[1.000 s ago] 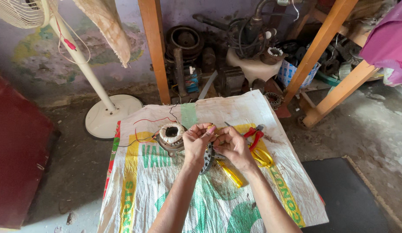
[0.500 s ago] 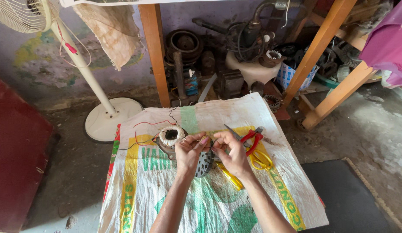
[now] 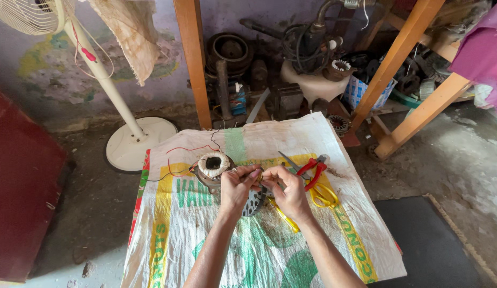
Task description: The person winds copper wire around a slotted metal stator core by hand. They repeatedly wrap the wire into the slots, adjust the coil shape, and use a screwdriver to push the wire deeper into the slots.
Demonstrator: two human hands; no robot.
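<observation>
A motor winding point(image 3: 213, 165) with red and black wires sits on a woven sack point(image 3: 248, 240), just left of both hands. The left hand point(image 3: 239, 186) and right hand point(image 3: 291, 192) meet fingertip to fingertip, pinching something too small to tell. Red-handled pliers point(image 3: 311, 166) and yellow scissors point(image 3: 323, 194) lie just right.

White woven sack point(image 3: 291, 144), green-yellow print, spread flat on floor; blue-white printed container point(image 3: 358, 90) behind.
</observation>
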